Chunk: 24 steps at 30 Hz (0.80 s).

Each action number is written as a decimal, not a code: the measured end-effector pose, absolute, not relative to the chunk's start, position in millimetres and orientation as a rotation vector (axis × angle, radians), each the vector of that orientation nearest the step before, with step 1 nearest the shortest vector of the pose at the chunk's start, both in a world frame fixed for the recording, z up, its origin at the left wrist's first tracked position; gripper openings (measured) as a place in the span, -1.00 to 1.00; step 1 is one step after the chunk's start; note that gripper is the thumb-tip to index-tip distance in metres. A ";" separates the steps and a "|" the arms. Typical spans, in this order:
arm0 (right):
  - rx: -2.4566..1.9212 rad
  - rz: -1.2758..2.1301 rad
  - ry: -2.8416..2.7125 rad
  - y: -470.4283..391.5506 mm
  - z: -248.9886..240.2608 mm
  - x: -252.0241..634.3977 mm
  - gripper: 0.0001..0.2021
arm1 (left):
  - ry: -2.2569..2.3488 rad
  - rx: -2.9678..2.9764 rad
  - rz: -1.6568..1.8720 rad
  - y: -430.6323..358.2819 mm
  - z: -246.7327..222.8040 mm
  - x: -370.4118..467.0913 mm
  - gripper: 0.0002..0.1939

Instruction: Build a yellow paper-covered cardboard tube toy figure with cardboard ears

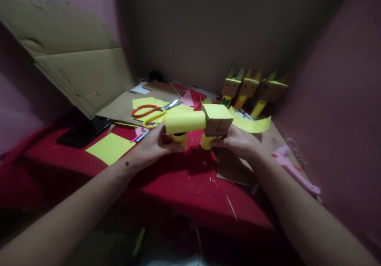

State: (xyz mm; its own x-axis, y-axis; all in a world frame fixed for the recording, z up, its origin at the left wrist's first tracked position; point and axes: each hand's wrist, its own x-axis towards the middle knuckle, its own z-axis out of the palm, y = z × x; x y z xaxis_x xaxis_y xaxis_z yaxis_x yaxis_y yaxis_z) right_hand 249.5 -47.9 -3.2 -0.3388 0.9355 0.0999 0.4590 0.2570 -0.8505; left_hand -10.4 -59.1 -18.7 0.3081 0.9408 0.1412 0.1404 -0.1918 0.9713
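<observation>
Between my hands stands a paper animal figure [186,123], with a rolled yellow tube for a body, short yellow tube legs and a boxy cardboard head with a yellow top. My left hand [157,143] is closed round its left end, the thumb against a leg tube. At the head end, my right hand [239,142] pinches the other leg tube low down, and the head hides some of its fingers. Scissors [159,111] with red and yellow handles lie just beyond my left hand. A curled yellow paper strip [250,123] lies behind my right hand.
Several similar cardboard-headed figures [247,87] stand at the back right. A pink glue gun [294,171] lies at the right edge. On the left are a yellow paper square [110,149], a black phone [85,132] and a large leaning cardboard sheet [80,67]. Scraps litter the red tablecloth [178,186].
</observation>
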 end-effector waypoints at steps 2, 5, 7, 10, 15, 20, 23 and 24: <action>-1.351 1.033 -1.896 -52.1 6.1 246.3 -0.65 | 1.085 1.602 1.020 -59.0 -17.1 -10.4 -0.39; -1.417 0.965 -1.961 -56.5 15.0 243.6 -0.63 | 1.159 1.600 1.003 -58.4 -16.6 -11.1 -0.43; -1.417 0.886 -1.999 -57.3 14.8 242.9 -0.63 | 1.192 1.609 1.003 -58.1 -17.1 -11.6 -0.45; -1.381 0.860 -2.000 -56.4 8.7 242.0 -0.66 | 1.240 1.641 0.984 -58.4 -17.8 -11.6 -0.49; -1.375 0.781 -2.005 -55.2 1.9 239.6 -0.67 | 1.273 1.642 0.973 -58.6 -18.9 -11.0 -0.53; -1.211 0.938 -2.019 -54.7 5.6 250.2 -0.43 | 1.264 1.637 0.956 -57.9 -19.5 -11.2 -0.49; -1.052 0.952 -1.963 -55.8 13.6 263.8 -0.11 | 1.247 1.613 0.951 -58.7 -18.9 -9.6 -0.44; -1.062 0.876 -1.934 -56.9 17.8 266.9 -0.04 | 1.232 1.605 0.949 -59.3 -18.2 -8.4 -0.44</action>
State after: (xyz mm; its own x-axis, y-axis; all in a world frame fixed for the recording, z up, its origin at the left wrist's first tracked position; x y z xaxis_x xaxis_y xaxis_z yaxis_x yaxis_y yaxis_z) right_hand 266.9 -56.9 17.8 -0.3758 0.8829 0.2815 0.3706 0.4216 -0.8276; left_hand -8.4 -59.3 -18.2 0.2172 0.9743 0.0590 0.3058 -0.1253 0.9438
